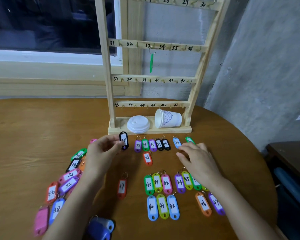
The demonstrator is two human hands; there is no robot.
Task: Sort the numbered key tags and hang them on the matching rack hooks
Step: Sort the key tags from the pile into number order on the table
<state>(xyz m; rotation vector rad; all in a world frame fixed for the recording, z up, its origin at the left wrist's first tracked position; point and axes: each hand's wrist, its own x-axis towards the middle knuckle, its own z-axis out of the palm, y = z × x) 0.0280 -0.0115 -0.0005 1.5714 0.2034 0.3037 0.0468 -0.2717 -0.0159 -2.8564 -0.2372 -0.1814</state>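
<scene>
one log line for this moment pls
left hand: pinches black tag | right hand: open, fingertips by blue tag 34 | rack: green tag hangs by 33 | stage: sorting

Round wooden table (33, 135) bears scattered key tags (162, 206) and a rack (150, 131).

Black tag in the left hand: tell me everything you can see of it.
The black tag is glossy plastic, oblong with rounded ends, with a white paper label in its window. The handwritten number looks like 28, though the first digit is unclear. It stands nearly upright, just in front of the base of the wooden rack. The left hand pinches its lower left edge with its fingertips. A hole shows at its lower end; no ring can be made out.
</scene>
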